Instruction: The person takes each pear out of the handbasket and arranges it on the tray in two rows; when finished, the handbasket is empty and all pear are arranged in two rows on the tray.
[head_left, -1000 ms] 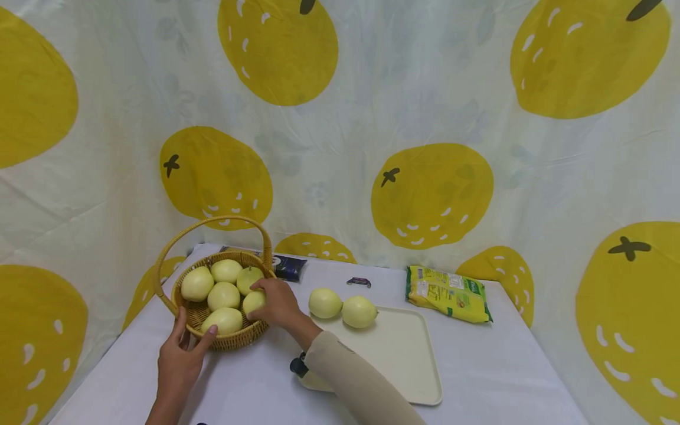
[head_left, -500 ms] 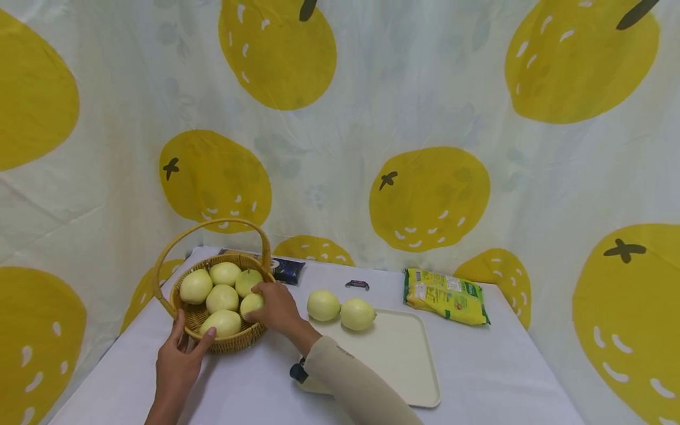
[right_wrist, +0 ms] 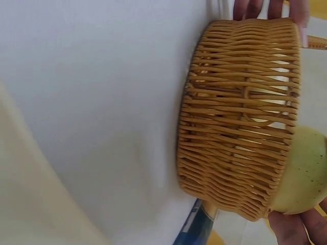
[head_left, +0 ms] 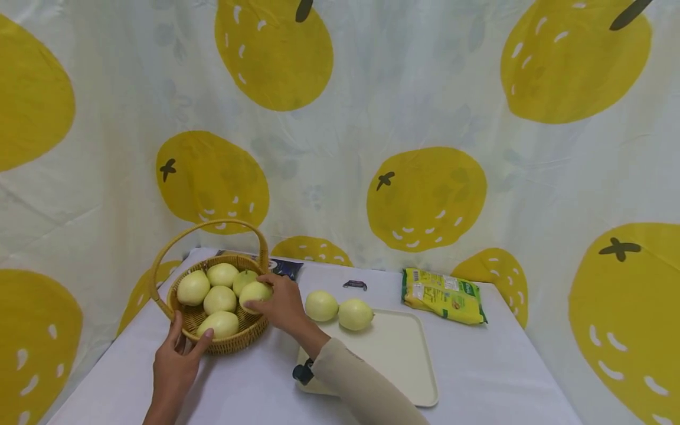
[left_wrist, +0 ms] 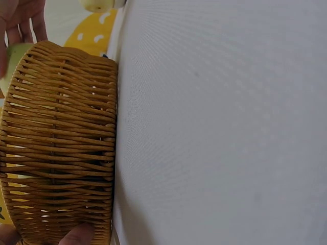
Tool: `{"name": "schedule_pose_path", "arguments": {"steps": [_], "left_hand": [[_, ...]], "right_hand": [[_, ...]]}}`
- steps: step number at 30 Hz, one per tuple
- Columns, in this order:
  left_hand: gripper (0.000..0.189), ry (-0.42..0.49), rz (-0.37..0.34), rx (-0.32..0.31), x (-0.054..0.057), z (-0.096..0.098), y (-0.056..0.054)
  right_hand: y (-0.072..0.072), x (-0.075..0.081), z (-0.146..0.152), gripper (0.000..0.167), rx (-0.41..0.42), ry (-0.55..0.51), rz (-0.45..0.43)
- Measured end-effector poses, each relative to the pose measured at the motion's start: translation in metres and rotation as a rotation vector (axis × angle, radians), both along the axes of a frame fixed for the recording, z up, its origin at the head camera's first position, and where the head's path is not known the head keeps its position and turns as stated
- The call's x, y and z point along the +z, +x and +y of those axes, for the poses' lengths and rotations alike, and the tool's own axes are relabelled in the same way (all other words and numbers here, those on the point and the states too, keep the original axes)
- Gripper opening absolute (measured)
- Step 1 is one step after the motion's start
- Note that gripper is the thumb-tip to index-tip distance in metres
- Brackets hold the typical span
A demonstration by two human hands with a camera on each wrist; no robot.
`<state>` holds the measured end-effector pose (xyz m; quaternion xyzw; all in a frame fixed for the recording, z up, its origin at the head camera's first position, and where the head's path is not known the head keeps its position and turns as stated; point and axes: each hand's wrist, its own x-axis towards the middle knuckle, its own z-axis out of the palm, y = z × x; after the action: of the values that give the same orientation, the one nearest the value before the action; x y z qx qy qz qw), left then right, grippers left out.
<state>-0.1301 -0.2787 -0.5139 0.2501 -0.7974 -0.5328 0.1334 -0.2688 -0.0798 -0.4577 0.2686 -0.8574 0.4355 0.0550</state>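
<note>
My right hand (head_left: 283, 302) grips a pale yellow-green pear (head_left: 256, 296) at the right rim of a wicker basket (head_left: 234, 344). The right wrist view shows that pear's speckled skin (right_wrist: 302, 171) level with the rim, with fingertips beneath it. My left hand (head_left: 173, 365) holds the basket's near left side, its thumb over the rim and its fingers against the woven wall. Several more pears lie inside the basket, one of them (head_left: 219, 300) in the middle. The tall arched handle (head_left: 225, 222) stands upright over them.
Two pears, a left one (head_left: 321, 306) and a right one (head_left: 356, 314), sit at the far left of a cream tray (head_left: 401, 354). A yellow-green packet (head_left: 445, 295) lies behind it. At the back are a small dark item (head_left: 355, 285) and a dark blue packet (head_left: 287, 268).
The pear in my right hand has risen from among the others and shifted slightly right toward the rim. My left hand stays on the basket.
</note>
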Motion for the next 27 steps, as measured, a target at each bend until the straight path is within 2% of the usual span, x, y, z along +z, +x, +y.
{"name": "schedule_pose_path", "arguments": {"steps": [10,27], "left_hand": [[0.104,0.002,-0.010,-0.001,0.001,0.001,0.000],[0.104,-0.004,-0.007,0.006,-0.002,0.000,-0.002]], "right_hand": [[0.006,0.007,0.025,0.053,0.030,-0.210,-0.094],[0.002,0.013,0.080,0.051,-0.020,-0.414,-0.182]]}}
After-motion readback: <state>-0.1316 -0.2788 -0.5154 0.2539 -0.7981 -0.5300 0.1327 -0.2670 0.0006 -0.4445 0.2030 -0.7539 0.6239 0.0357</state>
